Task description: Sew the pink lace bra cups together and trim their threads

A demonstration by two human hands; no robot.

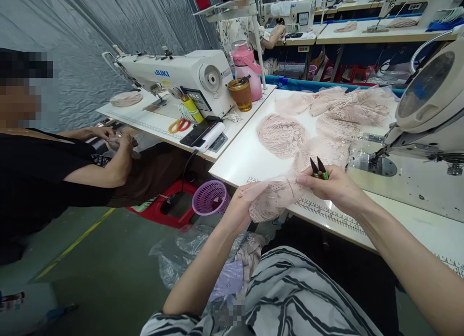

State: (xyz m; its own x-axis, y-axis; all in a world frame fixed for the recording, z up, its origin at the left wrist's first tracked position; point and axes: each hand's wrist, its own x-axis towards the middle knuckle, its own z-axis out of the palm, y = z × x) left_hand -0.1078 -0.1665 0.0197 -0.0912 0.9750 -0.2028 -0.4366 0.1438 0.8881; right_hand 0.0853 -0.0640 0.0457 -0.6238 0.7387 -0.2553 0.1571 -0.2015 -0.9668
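A pale pink lace piece point(271, 203) is stretched between my two hands at the table's front edge. My left hand point(237, 208) is closed on its left end, and the cloth covers part of the fingers. My right hand point(337, 187) pinches the right end between thumb and fingers. The same hand also holds green thread snips point(319, 169), their dark blades pointing up and apart. Beyond the hands, a rounded lace piece point(281, 135) lies on the white table, with a heap of similar lace point(351, 109) behind it.
At right stands a sewing machine point(435, 99). A second machine point(174, 70) occupies the left table beside orange-handled scissors point(179, 125), a phone point(201, 130), a tea cup point(240, 94) and a pink flask point(247, 70). A co-worker point(47, 167) sits left. Below is a purple basket point(210, 198).
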